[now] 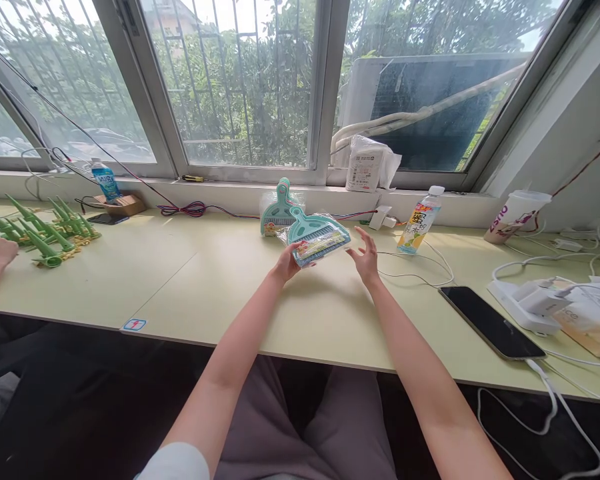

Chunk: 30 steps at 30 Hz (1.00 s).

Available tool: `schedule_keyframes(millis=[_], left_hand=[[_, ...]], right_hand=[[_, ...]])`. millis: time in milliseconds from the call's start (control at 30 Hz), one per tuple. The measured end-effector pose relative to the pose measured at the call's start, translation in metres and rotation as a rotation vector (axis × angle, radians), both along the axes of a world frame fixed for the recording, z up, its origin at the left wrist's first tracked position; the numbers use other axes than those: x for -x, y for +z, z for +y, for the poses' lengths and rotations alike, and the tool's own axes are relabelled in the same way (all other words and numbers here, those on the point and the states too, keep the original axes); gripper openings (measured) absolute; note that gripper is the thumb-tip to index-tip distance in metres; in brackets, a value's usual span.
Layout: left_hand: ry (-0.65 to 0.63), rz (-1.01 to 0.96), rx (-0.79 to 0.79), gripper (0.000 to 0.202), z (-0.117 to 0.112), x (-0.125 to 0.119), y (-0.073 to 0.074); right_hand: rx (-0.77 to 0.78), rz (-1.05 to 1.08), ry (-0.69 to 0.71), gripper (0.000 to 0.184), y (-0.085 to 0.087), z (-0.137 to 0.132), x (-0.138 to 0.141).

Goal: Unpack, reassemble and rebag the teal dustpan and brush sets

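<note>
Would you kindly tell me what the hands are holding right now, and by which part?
The left hand grips the plastic-wrapped teal dustpan set by its near left corner. The right hand is open beside it, empty.

seen from beside the desk, the person shows two bare forearms (235, 347), uncovered from above the elbow to the wrist. the left hand (286, 263) and the right hand (365, 257) are bare, with the fingers uncovered. a short white sleeve (175, 463) of plain fabric with a rounded edge covers the left upper arm. the legs wear loose trousers (300, 427) in a muted grey-mauve, a soft cloth with shallow folds along both thighs.
</note>
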<state>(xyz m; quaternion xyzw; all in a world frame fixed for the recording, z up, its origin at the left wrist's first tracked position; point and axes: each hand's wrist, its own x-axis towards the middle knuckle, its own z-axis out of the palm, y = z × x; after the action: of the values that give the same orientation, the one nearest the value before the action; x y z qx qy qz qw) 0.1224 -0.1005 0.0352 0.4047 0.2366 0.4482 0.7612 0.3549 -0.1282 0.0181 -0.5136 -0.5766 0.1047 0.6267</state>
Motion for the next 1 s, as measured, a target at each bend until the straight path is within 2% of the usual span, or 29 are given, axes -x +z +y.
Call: schedule_keyframes(millis=[67,133,333,533,667,733,800,833,900,1000], left_hand=[[-0.070,0.037,-0.029,0.043,-0.001,0.000,0.000],[-0.128,0.074,-0.046,0.043,-0.001,0.001,-0.001],[-0.245,0.237,-0.059,0.046,-0.001,0.003,-0.001],[-0.374,0.331,-0.160,0.054,-0.008,0.004,0.003],[-0.382,0.342,-0.185,0.053,-0.007,0.005,-0.002],[-0.381,0.343,-0.183,0.051,-0.006,0.004,-0.005],[-0.366,0.365,-0.170,0.047,-0.004,0.003,-0.006],[-0.349,0.378,-0.159,0.045,-0.004,0.002,-0.006],[-0.293,0.386,-0.136,0.042,-0.004,0.000,-0.004],[-0.221,0.348,-0.148,0.044,-0.006,-0.001,0.000]], right_hand=[[-0.004,0.002,0.009,0.029,0.001,0.000,-0.001],[-0.009,0.028,0.017,0.022,0.000,0.000,-0.001],[-0.049,0.177,0.049,0.028,-0.004,0.005,-0.003],[-0.004,0.138,-0.017,0.034,-0.011,0.009,-0.007],[0.067,0.128,-0.022,0.040,-0.015,0.012,-0.011],[0.144,0.221,0.005,0.061,-0.016,0.012,-0.013],[0.275,0.350,0.092,0.079,-0.017,0.013,-0.016],[0.346,0.401,0.155,0.079,-0.018,0.013,-0.016],[0.451,0.459,0.266,0.063,-0.020,0.015,-0.017],[0.438,0.503,0.287,0.044,-0.023,0.017,-0.017]])
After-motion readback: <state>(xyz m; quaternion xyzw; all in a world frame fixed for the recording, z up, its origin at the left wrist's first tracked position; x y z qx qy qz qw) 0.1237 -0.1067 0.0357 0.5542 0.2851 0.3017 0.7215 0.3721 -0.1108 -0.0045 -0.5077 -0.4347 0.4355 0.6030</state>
